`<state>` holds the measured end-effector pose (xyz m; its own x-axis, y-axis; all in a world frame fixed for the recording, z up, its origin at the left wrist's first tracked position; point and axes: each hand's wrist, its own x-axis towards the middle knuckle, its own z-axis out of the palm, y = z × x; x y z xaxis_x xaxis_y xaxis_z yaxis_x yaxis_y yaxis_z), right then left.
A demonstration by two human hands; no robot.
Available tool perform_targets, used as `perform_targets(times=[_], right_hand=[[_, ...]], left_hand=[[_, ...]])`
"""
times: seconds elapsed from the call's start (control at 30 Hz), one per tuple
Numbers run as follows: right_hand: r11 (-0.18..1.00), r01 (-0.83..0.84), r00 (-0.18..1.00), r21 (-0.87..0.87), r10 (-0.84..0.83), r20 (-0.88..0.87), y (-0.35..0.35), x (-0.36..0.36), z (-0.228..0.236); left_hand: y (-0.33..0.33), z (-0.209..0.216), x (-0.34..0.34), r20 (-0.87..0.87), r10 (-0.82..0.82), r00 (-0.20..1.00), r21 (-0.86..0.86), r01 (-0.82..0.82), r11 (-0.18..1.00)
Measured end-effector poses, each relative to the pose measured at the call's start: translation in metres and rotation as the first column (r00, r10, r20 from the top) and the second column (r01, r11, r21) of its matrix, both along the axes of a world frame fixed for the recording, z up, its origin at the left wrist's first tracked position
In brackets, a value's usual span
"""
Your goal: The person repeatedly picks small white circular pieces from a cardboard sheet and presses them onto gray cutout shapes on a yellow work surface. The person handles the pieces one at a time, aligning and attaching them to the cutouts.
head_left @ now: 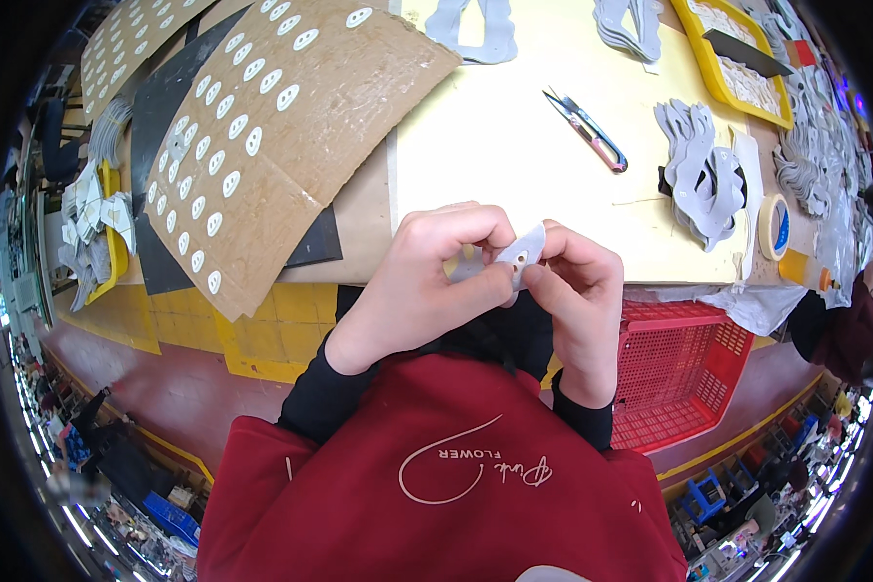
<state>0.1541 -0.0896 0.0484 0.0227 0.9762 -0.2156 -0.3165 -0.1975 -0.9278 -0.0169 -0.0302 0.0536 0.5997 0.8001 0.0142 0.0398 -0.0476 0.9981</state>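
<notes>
Just in front of the table's near edge, a small grey piece of material [528, 244] with punched holes is held up between both hands. My left hand [427, 276] pinches its left side between thumb and fingers. Opposite it, my right hand [584, 291] grips the right side, thumb close to the holes. Fingers cover much of the piece, so its full shape is hidden. Beyond the hands, a pair of thread snips [592, 136] lies on the pale yellow table sheet [495, 145].
Brown cardboard [310, 145] with rows of white oval pieces covers the left side. Grey cut pieces [698, 175] are piled at right, near a tape roll [773, 227] and an orange bottle [803, 270]. Further back sits a yellow tray [788, 112]. A red plastic basket [684, 378] stands below the edge.
</notes>
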Motion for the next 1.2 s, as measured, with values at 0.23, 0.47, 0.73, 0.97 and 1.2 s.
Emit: perform_targets(times=[0.23,0.47,0.73,0.97,1.2], right_hand=[[0.999,-0.001,0.996,0.038,-0.003,0.092,0.000,0.000,0.001],[0.999,0.022,1.000,-0.029,-0.022,-0.011,-0.001,-0.002,0.004],[0.999,0.026,0.998,-0.036,-0.028,-0.048,-0.003,-0.004,0.002],[0.997,0.066,0.997,0.047,-0.068,0.026,-0.005,-0.006,-0.003],[0.998,0.056,0.997,0.004,-0.056,-0.055,-0.003,-0.004,0.003]], left_hand=[[-0.002,0.000,0.002,-0.069,-0.017,0.997,0.049,0.020,0.999],[-0.001,0.004,0.002,0.050,0.059,0.997,-0.133,-0.052,0.990],[-0.003,0.001,0.003,0.075,0.106,0.992,-0.154,-0.094,0.984],[-0.005,-0.002,0.004,0.021,0.055,0.998,0.028,-0.056,0.998],[-0.004,0.001,0.003,0.080,0.035,0.996,-0.188,-0.020,0.982]])
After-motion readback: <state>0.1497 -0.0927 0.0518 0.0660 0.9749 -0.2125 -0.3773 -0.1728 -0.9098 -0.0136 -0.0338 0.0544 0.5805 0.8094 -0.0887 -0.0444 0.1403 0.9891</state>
